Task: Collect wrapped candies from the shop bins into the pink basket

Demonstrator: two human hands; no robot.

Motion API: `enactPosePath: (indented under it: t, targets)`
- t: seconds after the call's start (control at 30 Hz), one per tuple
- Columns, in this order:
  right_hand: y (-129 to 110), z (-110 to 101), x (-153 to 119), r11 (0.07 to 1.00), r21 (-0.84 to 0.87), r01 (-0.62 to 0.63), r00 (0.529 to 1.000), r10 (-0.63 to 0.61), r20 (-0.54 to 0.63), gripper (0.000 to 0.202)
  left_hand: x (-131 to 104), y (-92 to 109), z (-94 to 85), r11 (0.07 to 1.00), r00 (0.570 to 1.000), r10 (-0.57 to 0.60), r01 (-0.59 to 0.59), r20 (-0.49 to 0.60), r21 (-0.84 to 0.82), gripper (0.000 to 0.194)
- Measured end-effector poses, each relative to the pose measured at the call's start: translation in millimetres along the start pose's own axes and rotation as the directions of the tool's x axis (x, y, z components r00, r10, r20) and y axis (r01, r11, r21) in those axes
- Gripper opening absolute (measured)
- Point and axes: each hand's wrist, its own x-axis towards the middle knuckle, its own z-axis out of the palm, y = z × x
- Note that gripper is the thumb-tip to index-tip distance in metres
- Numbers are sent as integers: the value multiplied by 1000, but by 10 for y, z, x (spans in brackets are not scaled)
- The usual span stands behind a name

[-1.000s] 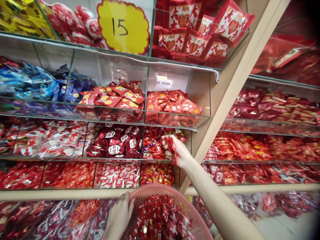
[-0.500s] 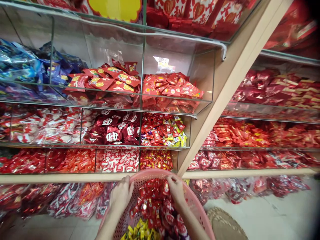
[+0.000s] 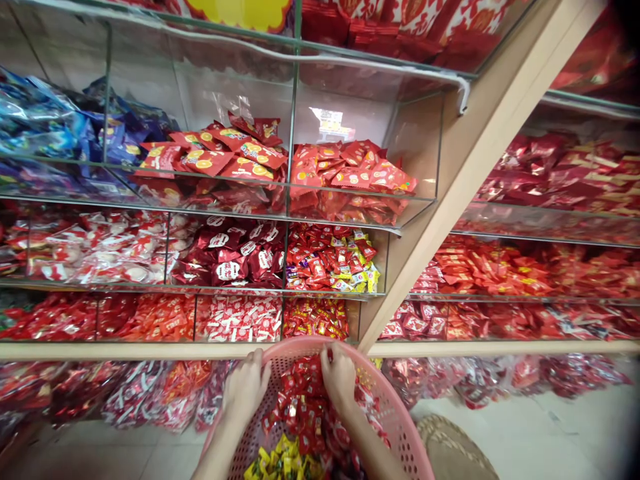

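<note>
A pink perforated basket (image 3: pixel 407 440) holds red-wrapped candies (image 3: pixel 303 400), with yellow-wrapped ones (image 3: pixel 285 460) near its bottom. My left hand (image 3: pixel 246 387) is closed on the basket's left rim, its thumb on the inner side. Over the red candies at the far side of the basket is my right hand (image 3: pixel 339 377), its fingers curled; what lies between the fingertips is too small to make out.
Glass-fronted shelves (image 3: pixel 295 207) hold several kinds of wrapped candy in front of me. A slanting wooden divider (image 3: pixel 480 167) parts them. Bagged candies (image 3: pixel 143 393) lie under the bottom shelf edge. A round woven item (image 3: pixel 453 450) stands on the floor at the right.
My right hand has moved left and slightly up, from near the basket's far right side to over the red candies. My left hand stays on the rim. The view has shifted a little.
</note>
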Motion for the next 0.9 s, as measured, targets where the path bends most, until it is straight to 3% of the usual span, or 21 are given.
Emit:
enactPosePath:
  t: [0.27, 0.63, 0.9]
  targets:
    - [34, 11, 9, 999, 25, 32, 999, -32, -8, 35, -2, -8, 15, 1000, 1000, -1, 1, 6, -4, 33]
    - [89, -198, 54, 975, 207, -83, 995, 93, -40, 35, -10, 6, -6, 1000, 1000, -10, 10, 2, -5, 34]
    - [-67, -124, 34, 979, 191, -71, 997, 71, 4, 34, -7, 2, 17, 1000, 1000, -20, 20, -1, 0, 36]
